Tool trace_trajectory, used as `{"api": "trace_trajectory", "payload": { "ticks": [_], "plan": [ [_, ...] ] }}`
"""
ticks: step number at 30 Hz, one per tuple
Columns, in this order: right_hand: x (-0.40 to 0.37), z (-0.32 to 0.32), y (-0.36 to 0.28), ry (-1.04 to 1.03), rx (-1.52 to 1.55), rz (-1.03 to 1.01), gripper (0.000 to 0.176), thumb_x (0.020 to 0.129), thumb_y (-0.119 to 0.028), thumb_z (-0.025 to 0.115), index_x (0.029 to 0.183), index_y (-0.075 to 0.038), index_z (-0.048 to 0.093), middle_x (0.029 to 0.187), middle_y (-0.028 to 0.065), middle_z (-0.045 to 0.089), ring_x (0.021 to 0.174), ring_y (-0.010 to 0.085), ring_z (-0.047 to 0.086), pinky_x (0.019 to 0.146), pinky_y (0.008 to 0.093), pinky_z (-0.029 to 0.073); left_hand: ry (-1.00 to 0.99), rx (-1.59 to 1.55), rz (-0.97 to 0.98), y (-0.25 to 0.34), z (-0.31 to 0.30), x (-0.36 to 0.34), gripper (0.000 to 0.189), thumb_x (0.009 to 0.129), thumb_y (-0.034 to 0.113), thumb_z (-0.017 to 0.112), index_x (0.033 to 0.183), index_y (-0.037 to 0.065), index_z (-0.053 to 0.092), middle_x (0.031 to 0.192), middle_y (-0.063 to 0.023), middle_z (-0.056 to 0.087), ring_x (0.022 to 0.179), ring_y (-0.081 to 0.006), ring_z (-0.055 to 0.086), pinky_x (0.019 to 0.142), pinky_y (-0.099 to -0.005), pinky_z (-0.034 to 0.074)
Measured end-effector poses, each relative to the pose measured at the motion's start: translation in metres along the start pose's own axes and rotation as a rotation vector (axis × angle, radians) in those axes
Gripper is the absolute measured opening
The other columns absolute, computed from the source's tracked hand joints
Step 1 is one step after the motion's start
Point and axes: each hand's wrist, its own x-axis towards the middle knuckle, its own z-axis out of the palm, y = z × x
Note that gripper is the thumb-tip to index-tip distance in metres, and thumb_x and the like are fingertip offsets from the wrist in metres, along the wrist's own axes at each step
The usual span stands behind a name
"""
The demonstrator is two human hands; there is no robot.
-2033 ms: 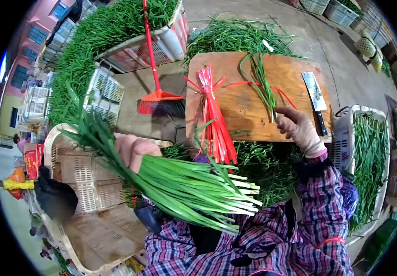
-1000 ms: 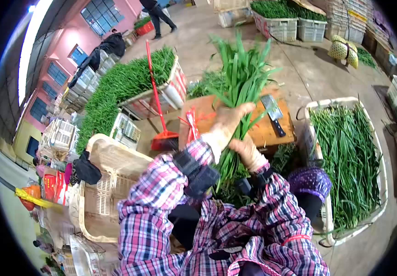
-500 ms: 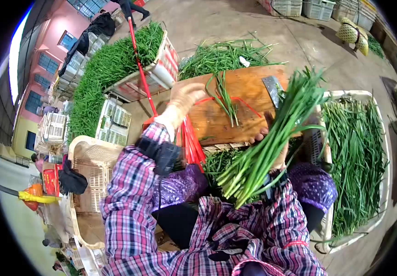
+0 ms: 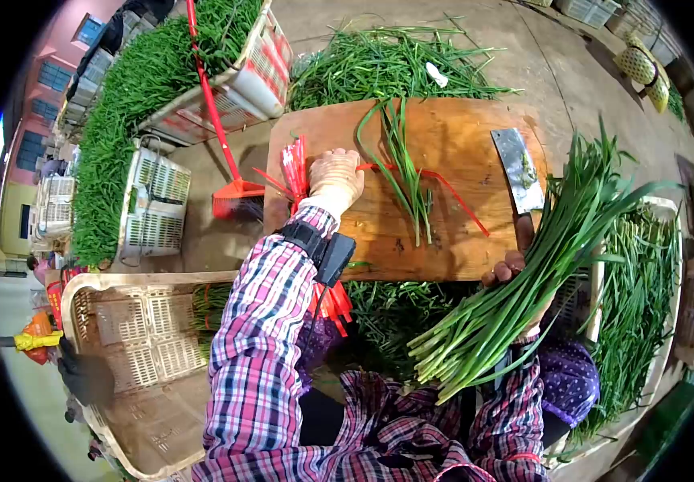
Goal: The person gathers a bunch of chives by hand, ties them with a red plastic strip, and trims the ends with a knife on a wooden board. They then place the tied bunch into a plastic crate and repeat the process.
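My left hand [image 4: 337, 178] rests low over the left part of the wooden board [image 4: 459, 132], its fingers curled round the end of a red strip [image 4: 443, 186]. That strip runs rightward across the board, over or under a few loose chive stalks [image 4: 401, 173]. Right beside the same hand stands a bundle of red strips [image 4: 294, 167]. In my right hand [image 4: 507, 271] is a thick bunch of garlic chives [image 4: 524, 277], cut ends toward me and leaves pointing away. A cleaver [image 4: 519, 170] lies on the board's right side, its handle close to my right fingers.
A crate of chives [image 4: 675, 321] stands at the right, and a beige crate [image 4: 81, 345] at the left. Loose greens [image 4: 387, 68] lie on the floor beyond the board. A red-handled dustpan [image 4: 238, 193] and a heaped crate [image 4: 258, 72] stand at the far left.
My left hand has come down from above the board's left edge and its fingers have closed at the red strip. My right hand still holds the chives. The whole view has shifted.
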Motion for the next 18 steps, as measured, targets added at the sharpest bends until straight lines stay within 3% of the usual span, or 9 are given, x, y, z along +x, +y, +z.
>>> {"api": "trace_trajectory", "payload": {
  "ticks": [6, 7, 9, 10, 13, 15, 18],
  "plan": [
    [0.05, 0.038, -0.005, 0.088, -0.348, 0.11, 0.081, 0.086, -0.05, 0.054, 0.144, -0.006, 0.019, 0.096, 0.0088, 0.059, 0.086, 0.0228, 0.058, 0.08, 0.0443, 0.05, -0.133, 0.003, 0.155, -0.004, -0.002, -0.005, 0.023, 0.084, 0.023, 0.057, 0.099, 0.007, 0.064, 0.104, -0.0166, 0.063, 0.101, -0.0335, 0.059, 0.086, -0.043, 0.047],
    [0.059, 0.055, -0.001, 0.2, -0.424, 0.111, 0.069, 0.086, -0.05, 0.054, 0.134, -0.003, 0.039, 0.092, 0.0089, 0.061, 0.081, 0.022, 0.06, 0.073, 0.0398, 0.052, -0.13, -0.004, 0.151, -0.004, -0.004, -0.008, 0.023, 0.084, 0.023, 0.057, 0.099, 0.007, 0.064, 0.104, -0.0166, 0.063, 0.101, -0.0335, 0.059, 0.086, -0.043, 0.047],
    [0.078, 0.061, -0.004, 0.135, -0.564, 0.226, 0.055, 0.085, -0.051, 0.054, 0.113, -0.003, 0.055, 0.085, 0.0092, 0.063, 0.073, 0.0222, 0.062, 0.066, 0.0362, 0.053, -0.31, -0.103, 0.149, -0.002, -0.012, -0.014, 0.024, 0.084, 0.021, 0.056, 0.101, 0.006, 0.063, 0.102, -0.0178, 0.064, 0.1, -0.0342, 0.059, 0.085, -0.0429, 0.047],
    [0.089, 0.065, -0.002, 0.261, -0.587, 0.28, 0.045, 0.085, -0.047, 0.058, 0.096, -0.004, 0.059, 0.08, 0.0088, 0.063, 0.068, 0.0205, 0.062, 0.062, 0.0342, 0.053, -0.302, -0.129, 0.166, -0.005, -0.006, -0.015, 0.024, 0.083, 0.022, 0.057, 0.099, 0.005, 0.064, 0.097, -0.0196, 0.064, 0.095, -0.0364, 0.06, 0.083, -0.0434, 0.048],
    [0.128, 0.046, -0.004, 0.218, -0.634, 0.369, 0.031, 0.084, -0.032, 0.063, 0.1, -0.005, 0.06, 0.084, 0.0058, 0.065, 0.068, 0.0167, 0.063, 0.063, 0.0326, 0.054, -0.39, -0.09, 0.179, -0.005, -0.008, -0.018, 0.024, 0.082, 0.024, 0.058, 0.095, 0.004, 0.065, 0.093, -0.021, 0.065, 0.091, -0.038, 0.061, 0.079, -0.0442, 0.049],
    [0.142, 0.06, 0.01, 0.239, -0.669, 0.369, 0.032, 0.085, -0.028, 0.062, 0.106, -0.003, 0.061, 0.089, 0.007, 0.067, 0.073, 0.0178, 0.064, 0.068, 0.0313, 0.054, -0.498, -0.038, 0.237, -0.003, -0.023, -0.02, 0.025, 0.08, 0.023, 0.059, 0.089, 0.0, 0.064, 0.089, -0.024, 0.064, 0.089, -0.0395, 0.061, 0.078, -0.044, 0.049],
    [0.168, 0.049, 0.025, 0.257, -0.699, 0.472, 0.031, 0.084, -0.024, 0.064, 0.106, -0.002, 0.061, 0.091, 0.0085, 0.067, 0.075, 0.0187, 0.065, 0.069, 0.0327, 0.055, -0.418, -0.136, 0.375, -0.014, -0.008, -0.019, 0.023, 0.081, 0.018, 0.057, 0.089, -0.003, 0.061, 0.085, -0.0249, 0.064, 0.083, -0.0375, 0.064, 0.07, -0.0433, 0.052]
  ]
}}
